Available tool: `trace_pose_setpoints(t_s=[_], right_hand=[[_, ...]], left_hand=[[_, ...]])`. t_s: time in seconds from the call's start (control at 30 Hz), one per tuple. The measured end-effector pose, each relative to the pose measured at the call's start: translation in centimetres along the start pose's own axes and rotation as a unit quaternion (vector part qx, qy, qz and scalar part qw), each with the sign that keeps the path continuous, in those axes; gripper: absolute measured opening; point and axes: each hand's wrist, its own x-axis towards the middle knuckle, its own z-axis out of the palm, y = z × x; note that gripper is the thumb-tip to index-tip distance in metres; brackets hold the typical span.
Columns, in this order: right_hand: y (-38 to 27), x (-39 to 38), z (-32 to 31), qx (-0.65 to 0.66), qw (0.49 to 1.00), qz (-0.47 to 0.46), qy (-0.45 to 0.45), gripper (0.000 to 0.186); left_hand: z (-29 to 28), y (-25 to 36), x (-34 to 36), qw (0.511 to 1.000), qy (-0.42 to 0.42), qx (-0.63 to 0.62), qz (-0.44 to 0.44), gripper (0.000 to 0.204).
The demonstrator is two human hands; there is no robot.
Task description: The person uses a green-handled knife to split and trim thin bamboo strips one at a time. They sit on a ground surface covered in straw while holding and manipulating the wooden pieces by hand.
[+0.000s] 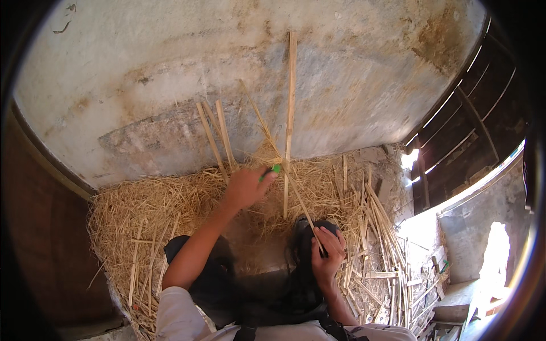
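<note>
My left hand (253, 186) is closed round a small green-handled tool (275, 169), at the upper part of a thin bamboo strip (300, 199). My right hand (326, 252) grips the lower end of that strip over my dark-clad right knee. A longer pale strip (291, 85) stands upright against the wall behind the tool. Several shorter strips (208, 133) lean on the wall to the left, and fine split strands (257, 111) rise behind my left hand. The blade of the tool is too small to make out.
Straw and shavings (148, 216) cover the floor around me, below a stained pale wall (170, 62). Loose strips (384, 250) are piled to my right. A dark slatted wall (472, 113) with bright gaps stands at the right, and a dark brown surface (51, 227) is at the left.
</note>
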Motion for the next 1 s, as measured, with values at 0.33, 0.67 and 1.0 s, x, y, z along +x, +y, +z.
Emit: trace_pose_setpoints(t_s=[0.33,0.67,1.0], right_hand=[[-0.3,0.4,-0.2,-0.001,1.0,0.002,-0.001,0.027],[0.0,0.2,-0.2,-0.007,1.0,-0.008,0.002,0.029],[-0.1,0.0,-0.1,0.005,1.0,-0.001,-0.003,0.029]], left_hand=[[1.3,2.5,-2.0,0.998,-0.026,-0.022,0.053,0.054],[-0.3,2.5,-1.2,0.999,-0.023,-0.027,0.007,0.049],[0.0,1.3,-0.6,1.0,0.017,0.002,0.017,0.052]])
